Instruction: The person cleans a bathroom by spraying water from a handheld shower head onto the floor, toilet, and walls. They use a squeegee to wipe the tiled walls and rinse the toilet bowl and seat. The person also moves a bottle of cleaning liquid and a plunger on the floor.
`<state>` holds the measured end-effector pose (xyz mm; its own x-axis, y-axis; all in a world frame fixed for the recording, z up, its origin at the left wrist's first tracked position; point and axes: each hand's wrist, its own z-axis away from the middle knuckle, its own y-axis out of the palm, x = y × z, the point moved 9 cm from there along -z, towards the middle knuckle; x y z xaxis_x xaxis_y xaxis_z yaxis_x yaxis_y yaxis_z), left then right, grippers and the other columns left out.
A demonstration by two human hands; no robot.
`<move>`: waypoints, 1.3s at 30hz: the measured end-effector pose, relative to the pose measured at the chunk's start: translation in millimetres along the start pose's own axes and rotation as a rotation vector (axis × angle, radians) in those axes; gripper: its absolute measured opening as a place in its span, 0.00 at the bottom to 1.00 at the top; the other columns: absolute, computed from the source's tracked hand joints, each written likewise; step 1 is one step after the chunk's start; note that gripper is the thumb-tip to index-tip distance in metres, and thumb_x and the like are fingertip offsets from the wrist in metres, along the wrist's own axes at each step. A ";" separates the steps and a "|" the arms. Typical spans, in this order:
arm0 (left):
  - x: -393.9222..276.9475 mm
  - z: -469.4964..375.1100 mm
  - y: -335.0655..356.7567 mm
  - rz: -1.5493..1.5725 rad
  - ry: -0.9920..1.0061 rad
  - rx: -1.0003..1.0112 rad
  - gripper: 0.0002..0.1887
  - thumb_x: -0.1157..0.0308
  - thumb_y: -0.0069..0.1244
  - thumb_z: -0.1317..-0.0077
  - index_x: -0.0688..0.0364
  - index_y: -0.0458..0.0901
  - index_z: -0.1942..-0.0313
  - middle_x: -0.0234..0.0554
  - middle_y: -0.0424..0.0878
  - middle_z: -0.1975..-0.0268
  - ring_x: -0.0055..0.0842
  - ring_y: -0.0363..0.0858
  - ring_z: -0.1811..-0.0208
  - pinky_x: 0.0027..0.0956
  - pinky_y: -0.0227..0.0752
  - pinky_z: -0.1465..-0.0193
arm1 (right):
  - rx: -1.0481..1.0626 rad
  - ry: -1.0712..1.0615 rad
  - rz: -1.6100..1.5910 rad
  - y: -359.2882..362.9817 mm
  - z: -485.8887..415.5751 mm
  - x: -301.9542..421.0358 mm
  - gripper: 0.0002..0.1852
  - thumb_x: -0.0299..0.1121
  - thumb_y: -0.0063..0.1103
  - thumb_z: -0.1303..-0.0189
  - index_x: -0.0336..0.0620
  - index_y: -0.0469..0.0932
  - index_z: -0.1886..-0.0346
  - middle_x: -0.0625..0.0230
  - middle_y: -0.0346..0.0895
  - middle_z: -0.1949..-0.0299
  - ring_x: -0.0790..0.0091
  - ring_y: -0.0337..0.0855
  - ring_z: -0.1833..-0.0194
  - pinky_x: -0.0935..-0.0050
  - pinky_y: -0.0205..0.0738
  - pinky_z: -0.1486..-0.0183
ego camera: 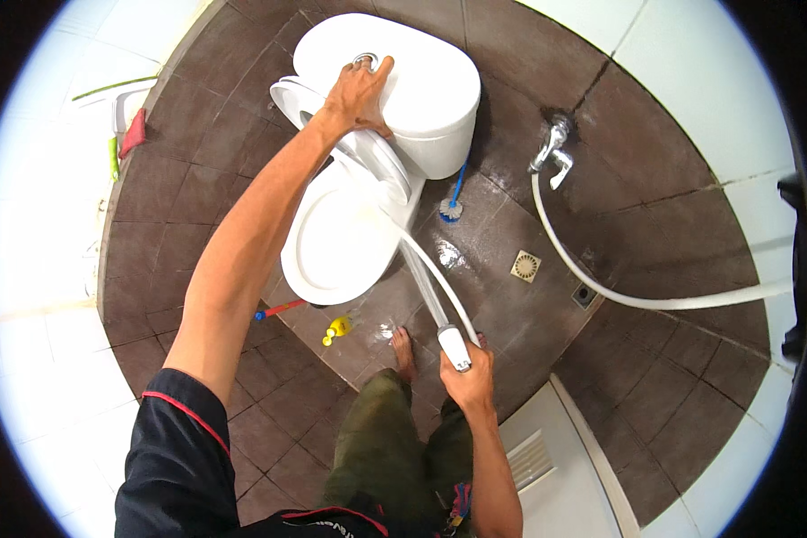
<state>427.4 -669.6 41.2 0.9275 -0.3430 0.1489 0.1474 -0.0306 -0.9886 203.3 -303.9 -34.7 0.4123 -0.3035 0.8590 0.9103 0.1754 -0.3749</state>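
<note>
My left hand point(358, 97) reaches to the top of the white toilet cistern point(430, 81), its fingertips on the round flush button point(365, 60). Below the cistern, the toilet seat and lid point(385, 161) stand raised over the white toilet bowl point(339, 235), whose inside is too bright to make out. In my right hand point(472, 380) is a white hand sprayer point(454, 346) pointed toward the bowl. A streak of water point(422, 282) runs from its head to the bowl's side. From the same hand a white hose point(442, 269) curves up to the bowl.
A blue-handled brush point(451, 208) rests beside the toilet. Near my feet lie a yellow bottle point(338, 327) and a red-and-blue handle point(279, 309). A wall tap point(553, 151) feeds another stretch of hose point(619, 296). Wet floor surrounds a drain point(526, 267); a white door point(565, 464) is at lower right.
</note>
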 end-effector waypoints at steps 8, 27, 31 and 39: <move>-5.6 0.1 -3.4 -0.115 0.027 -0.021 0.58 0.45 0.76 0.74 0.63 0.65 0.43 0.62 0.80 0.54 0.46 0.79 0.46 0.44 0.74 0.43 | -0.011 0.008 -0.104 -7.1 4.6 -1.8 0.09 0.28 0.65 0.47 0.31 0.78 0.75 0.52 0.77 0.82 0.54 0.81 0.80 0.62 0.71 0.74; -2.8 8.1 -4.5 0.061 -0.008 -0.039 0.54 0.44 0.77 0.77 0.64 0.72 0.49 0.56 0.77 0.44 0.48 0.79 0.45 0.61 0.65 0.35 | -0.168 -0.106 -0.214 -73.9 -3.3 23.1 0.07 0.27 0.64 0.46 0.33 0.77 0.72 0.59 0.76 0.82 0.66 0.80 0.80 0.67 0.73 0.73; -12.8 31.6 -25.9 -0.122 0.004 -0.303 0.58 0.36 0.74 0.76 0.64 0.73 0.46 0.58 0.68 0.35 0.49 0.58 0.29 0.71 0.40 0.29 | -0.069 -0.191 -0.376 -71.4 4.3 53.3 0.07 0.25 0.65 0.49 0.33 0.76 0.73 0.55 0.76 0.80 0.63 0.82 0.79 0.66 0.70 0.75; 53.3 134.5 68.6 1.369 -0.924 -0.723 0.53 0.40 0.56 0.39 0.72 0.48 0.30 0.68 0.67 0.38 0.47 0.66 0.34 0.51 0.56 0.31 | -0.031 -0.225 -0.279 -59.4 4.0 86.6 0.12 0.26 0.64 0.48 0.25 0.76 0.64 0.50 0.77 0.78 0.56 0.82 0.77 0.67 0.75 0.71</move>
<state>533.1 -563.7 -15.8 0.1585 0.0975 -0.9825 -0.7361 -0.6516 -0.1834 184.8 -336.8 63.3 0.1324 -0.1210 0.9838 0.9888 0.0857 -0.1225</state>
